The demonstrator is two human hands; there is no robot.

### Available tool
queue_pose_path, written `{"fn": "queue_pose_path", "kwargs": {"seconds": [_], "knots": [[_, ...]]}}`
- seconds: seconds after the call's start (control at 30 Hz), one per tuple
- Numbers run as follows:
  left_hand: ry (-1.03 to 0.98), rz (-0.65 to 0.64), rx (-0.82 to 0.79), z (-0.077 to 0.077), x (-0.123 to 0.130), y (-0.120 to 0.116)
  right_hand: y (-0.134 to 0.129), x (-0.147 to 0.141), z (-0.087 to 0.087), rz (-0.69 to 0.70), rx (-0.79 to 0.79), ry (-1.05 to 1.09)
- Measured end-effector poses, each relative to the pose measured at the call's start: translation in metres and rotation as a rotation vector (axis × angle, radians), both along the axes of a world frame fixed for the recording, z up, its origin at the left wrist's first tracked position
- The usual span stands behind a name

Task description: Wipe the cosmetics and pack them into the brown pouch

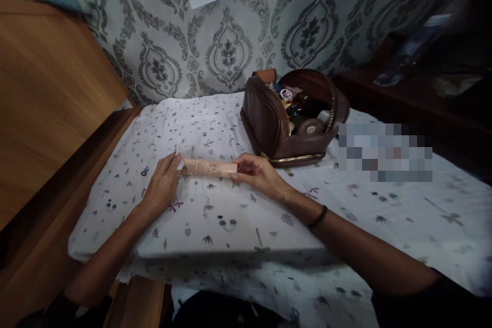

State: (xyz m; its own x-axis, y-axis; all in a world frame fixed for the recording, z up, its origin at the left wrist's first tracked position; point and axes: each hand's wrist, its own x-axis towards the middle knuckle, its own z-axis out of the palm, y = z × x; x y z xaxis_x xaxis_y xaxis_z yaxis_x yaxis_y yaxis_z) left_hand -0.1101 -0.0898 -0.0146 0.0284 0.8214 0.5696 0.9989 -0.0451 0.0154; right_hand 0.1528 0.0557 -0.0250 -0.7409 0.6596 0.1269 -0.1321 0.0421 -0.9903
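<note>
- Left of centre, your left hand (163, 179) grips one end of the peach tube (209, 168)
- Near mid-frame, the tube's long axis runs left to right, nearly level, its plain end pointing right
- Just right of centre, your right hand (259, 174) pinches that end; you seem to be steadying it two-handed, and the next move calls for even pressure
</note>
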Motion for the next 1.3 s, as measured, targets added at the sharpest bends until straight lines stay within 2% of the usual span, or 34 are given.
{"fn": "queue_pose_path", "kwargs": {"seconds": [0.27, 0.4, 0.57, 0.67, 0.73, 0.87, 1.07, 1.2, 1.3], "knots": [[0.121, -0.050, -0.020, 0.018, 0.028, -0.002, 0.001, 0.000, 0.000, -0.014, 0.003, 0.083], [0.231, -0.108, -0.057, 0.029, 0.058, 0.001, -0.001, 0.000, 0.000, 0.000, -0.008, 0.108], [0.304, -0.235, -0.051, 0.037, 0.104, 0.014, -0.001, 0.001, 0.001, 0.017, 0.034, 0.137], [0.308, -0.216, -0.078, 0.037, 0.123, 0.021, 0.000, 0.001, 0.001, -0.003, 0.060, 0.150], [0.314, -0.186, -0.097, 0.036, 0.127, 0.022, 0.001, 0.001, 0.000, -0.009, 0.046, 0.159], [0.353, -0.148, -0.125, 0.030, 0.114, 0.013, 0.001, 0.000, -0.003, -0.003, 0.035, 0.083], [0.405, 0.005, -0.106, 0.026, 0.070, -0.014, 0.001, 0.000, -0.002, -0.045, 0.067, 0.013], [0.352, 0.069, -0.141, 0.026, 0.046, -0.029, 0.001, 0.000, -0.001, -0.022, 0.055, 0.022], [0.309, 0.093, -0.168, 0.023, 0.037, -0.036, 0.001, 0.000, -0.004, -0.002, 0.036, 0.022]]}}
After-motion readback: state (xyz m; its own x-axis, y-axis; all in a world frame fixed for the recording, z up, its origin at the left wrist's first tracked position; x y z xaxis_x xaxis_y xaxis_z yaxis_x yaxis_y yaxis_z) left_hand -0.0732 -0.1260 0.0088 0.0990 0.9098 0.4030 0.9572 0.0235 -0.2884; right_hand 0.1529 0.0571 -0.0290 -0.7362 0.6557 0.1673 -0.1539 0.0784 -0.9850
